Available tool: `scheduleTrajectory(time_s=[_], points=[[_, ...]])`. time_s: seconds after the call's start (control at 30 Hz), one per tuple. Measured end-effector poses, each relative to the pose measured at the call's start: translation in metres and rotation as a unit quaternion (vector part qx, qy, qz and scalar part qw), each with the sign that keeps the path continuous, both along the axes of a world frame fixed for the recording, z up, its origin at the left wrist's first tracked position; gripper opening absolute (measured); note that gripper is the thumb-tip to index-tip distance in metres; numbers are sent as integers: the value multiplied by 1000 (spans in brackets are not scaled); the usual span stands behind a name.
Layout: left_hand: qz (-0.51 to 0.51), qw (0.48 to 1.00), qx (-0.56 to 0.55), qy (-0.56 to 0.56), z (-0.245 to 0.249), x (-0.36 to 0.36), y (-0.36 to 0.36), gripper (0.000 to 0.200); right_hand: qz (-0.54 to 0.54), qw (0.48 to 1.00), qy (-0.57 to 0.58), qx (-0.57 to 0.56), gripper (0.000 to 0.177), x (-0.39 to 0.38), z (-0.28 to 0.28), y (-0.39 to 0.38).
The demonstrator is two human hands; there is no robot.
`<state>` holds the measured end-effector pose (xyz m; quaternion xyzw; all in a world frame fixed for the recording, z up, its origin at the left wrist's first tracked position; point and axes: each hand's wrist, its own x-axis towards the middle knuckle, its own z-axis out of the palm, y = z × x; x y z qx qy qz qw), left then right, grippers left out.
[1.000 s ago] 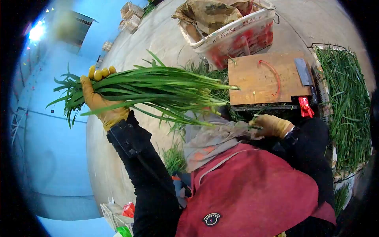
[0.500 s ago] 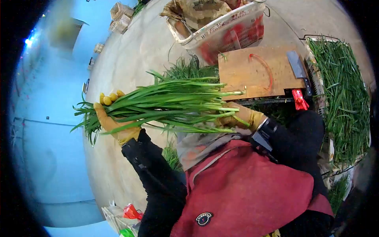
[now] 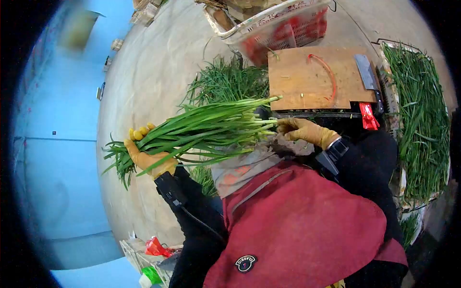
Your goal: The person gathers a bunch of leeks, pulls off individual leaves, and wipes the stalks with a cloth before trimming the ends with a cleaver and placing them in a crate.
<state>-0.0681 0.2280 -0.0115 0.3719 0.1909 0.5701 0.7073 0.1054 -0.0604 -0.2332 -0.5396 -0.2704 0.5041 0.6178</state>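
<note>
Green onions [image 3: 206, 127] cover the palm of the left hand [image 3: 144, 156]; only fingertips [image 3: 139, 133] show. Whether the right hand [image 3: 302, 130] grips or merely touches the stalk ends cannot be told. The crate [image 3: 283, 29] is cut off at the top edge, its lettering unreadable. A heap of greens [image 3: 418, 120] fades into the dark lens rim.
</note>
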Motion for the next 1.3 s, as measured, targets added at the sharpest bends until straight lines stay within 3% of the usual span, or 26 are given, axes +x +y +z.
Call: scheduleTrajectory(time_s=[0.07, 0.17, 0.2, 0.3, 0.33, 0.4, 0.43, 0.47, 0.5, 0.53, 0.57, 0.63, 0.73, 0.8, 0.9, 0.93, 1.03, 1.07, 1.17, 1.2, 1.3], points=[[6, 1000, -5, 2, 8, 5, -17, 25, -1, 996, 46, 74, 43, -8, 17, 15], [7, 1000, 7, -6, 6, 6, -14, 25, 16, 999, -9, 28, 45, -21, 22, 39], [1, 1000, 3, -10, 8, 8, -17, 25, -9, 986, -167, -28, 39, -18, 28, 45], [-19, 999, 9, -25, 15, 18, -32, 25, -140, 924, -334, 121, 31, -14, -16, 55], [-29, 999, 22, -28, 16, 20, -34, 24, -167, 969, -81, 164, 26, -19, -22, 59], [-20, 999, 28, -18, 20, 23, -37, 25, -156, 983, -88, 46, 27, -4, -37, 43], [-36, 998, 31, -30, 20, 24, -37, 25, -145, 972, -178, -51, 29, 0, -18, 27], [-53, 997, 33, -44, 20, 25, -36, 25, -122, 946, -263, -147, 32, 5, 2, 11], [-68, 995, 35, -57, 20, 25, -35, 25, -107, 876, -431, -190, 34, 10, -6, -2], [-68, 995, 45, -58, 20, 26, -32, 26, -6, 854, -437, -282, 28, 19, -13, -14], [-59, 996, 39, -59, 21, 26, -32, 26, 86, 824, -492, -268, 30, 25, -50, -33], [-40, 997, 29, -60, 23, 29, -32, 26, 172, 815, -425, -354, 31, 19, -29, -50], [-69, 995, 35, -61, 21, 27, -28, 26, 2, 899, -371, -235, 39, 8, -5, -41], [-73, 994, 27, -73, 22, 28, -35, 25, -62, 968, -214, -114, 43, 2, 1, -24], [-62, 995, 33, -68, 24, 31, -43, 24, -107, 990, -27, 94, 45, -17, 28, 2], [-57, 996, 37, -63, 24, 33, -46, 23, -63, 995, -29, 64, 46, -16, 33, 10], [-41, 997, 16, -66, 26, 39, -56, 23, -87, 988, -120, 33, 47, -25, 41, 38], [-47, 996, 22, -66, 25, 39, -55, 24, -108, 967, -228, 45, 43, -26, 43, 41], [-47, 996, 32, -62, 22, 39, -52, 24, -89, 942, -324, -21, 36, -28, 45, 41], [-37, 997, 30, -57, 23, 40, -53, 24, -88, 956, -274, -55, 32, -28, 15, 47], [-37, 997, 33, -51, 23, 40, -52, 24, -83, 959, -230, -142, 31, -15, 19, 21]])
